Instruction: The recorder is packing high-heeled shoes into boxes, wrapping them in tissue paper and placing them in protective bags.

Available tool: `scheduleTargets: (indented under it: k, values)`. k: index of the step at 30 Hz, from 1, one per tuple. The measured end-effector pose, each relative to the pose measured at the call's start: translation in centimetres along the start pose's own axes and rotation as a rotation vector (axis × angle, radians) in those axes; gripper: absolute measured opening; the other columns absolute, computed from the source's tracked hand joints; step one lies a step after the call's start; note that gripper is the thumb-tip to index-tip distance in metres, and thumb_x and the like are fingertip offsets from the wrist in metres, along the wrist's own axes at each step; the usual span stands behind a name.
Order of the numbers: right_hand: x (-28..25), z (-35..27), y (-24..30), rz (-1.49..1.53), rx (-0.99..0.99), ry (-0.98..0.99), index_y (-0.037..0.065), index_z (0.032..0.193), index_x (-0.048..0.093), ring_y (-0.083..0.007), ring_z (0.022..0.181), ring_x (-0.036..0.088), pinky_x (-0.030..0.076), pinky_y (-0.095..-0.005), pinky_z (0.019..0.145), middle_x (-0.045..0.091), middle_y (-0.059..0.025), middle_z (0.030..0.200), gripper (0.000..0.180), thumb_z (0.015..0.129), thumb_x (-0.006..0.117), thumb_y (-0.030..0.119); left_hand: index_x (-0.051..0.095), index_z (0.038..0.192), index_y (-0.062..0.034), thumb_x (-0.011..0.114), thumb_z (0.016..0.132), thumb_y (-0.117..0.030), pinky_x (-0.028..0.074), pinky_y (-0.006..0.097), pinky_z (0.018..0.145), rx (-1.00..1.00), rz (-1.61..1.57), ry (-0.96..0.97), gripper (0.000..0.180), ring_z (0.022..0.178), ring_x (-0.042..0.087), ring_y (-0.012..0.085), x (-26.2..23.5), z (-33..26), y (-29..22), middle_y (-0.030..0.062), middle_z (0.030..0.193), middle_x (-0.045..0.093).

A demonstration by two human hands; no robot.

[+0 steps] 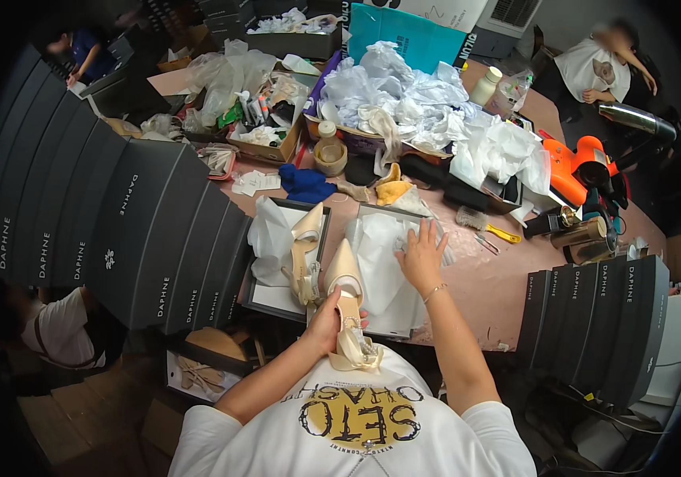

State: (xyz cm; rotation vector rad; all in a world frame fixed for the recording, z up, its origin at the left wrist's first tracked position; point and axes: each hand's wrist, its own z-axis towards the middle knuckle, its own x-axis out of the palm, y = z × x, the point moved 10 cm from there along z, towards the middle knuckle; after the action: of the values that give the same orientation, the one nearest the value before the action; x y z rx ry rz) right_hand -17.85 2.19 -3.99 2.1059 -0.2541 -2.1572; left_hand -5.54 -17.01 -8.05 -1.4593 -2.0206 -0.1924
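Gripped in the left hand (pixel 326 324) is 1 cream high-heeled shoe (pixel 346 306), fingers wrapped round its heel end at the table's near edge, toe pointing away. Just left of that hold, a 2nd matching shoe (pixel 305 253) lies in 1 open grey box (pixel 254 297) on white tissue. Just right and beyond, the right hand (pixel 421 254) presses flat, fingers spread, on white tissue paper (pixel 382 262) in another open box. Farther off sit 1 blue cloth (pixel 305 184), 1 yellow-handled brush (pixel 486 226) and a heap of crumpled paper (pixel 404 94).
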Motion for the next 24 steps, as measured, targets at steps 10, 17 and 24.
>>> scheduleTargets:
  k: [10,17,24]
  values:
    - [-6.1,-6.2,8.2,0.647,-0.246,0.039,0.004,0.079,0.057,-0.0325,0.081,0.057,0.045,-0.0414,0.073,0.059,-0.0111,0.088,0.016,0.071,0.068,0.012,0.049,0.119,-0.0102,0.046,0.087,-0.064,0.05,0.042,0.081,0.132,-0.095,0.117,0.063,0.096,0.058,0.0249,1.1,0.5,-1.6,0.0109,0.105,0.057]
    - [-5.0,-6.9,8.6,0.674,-0.161,0.153,0.004,0.077,0.059,-0.0299,0.076,0.058,0.047,-0.0381,0.066,0.058,-0.0106,0.082,0.025,0.071,0.074,0.023,0.051,0.11,-0.0071,0.038,0.094,-0.056,0.053,0.036,0.074,0.064,0.057,0.233,0.053,0.082,0.062,0.0205,2.9,1.0,0.2,0.0101,0.089,0.061]
    - [-6.5,-7.2,5.6,0.805,0.06,-0.109,-0.001,0.131,0.042,-0.0383,0.105,0.058,0.048,-0.0378,0.087,0.058,-0.026,0.112,0.063,0.077,0.069,0.017,0.052,0.104,-0.0079,0.025,0.092,-0.065,0.052,0.027,0.051,0.078,0.413,0.226,0.065,0.058,0.062,0.0157,6.0,0.5,0.0,0.0079,0.071,0.061]
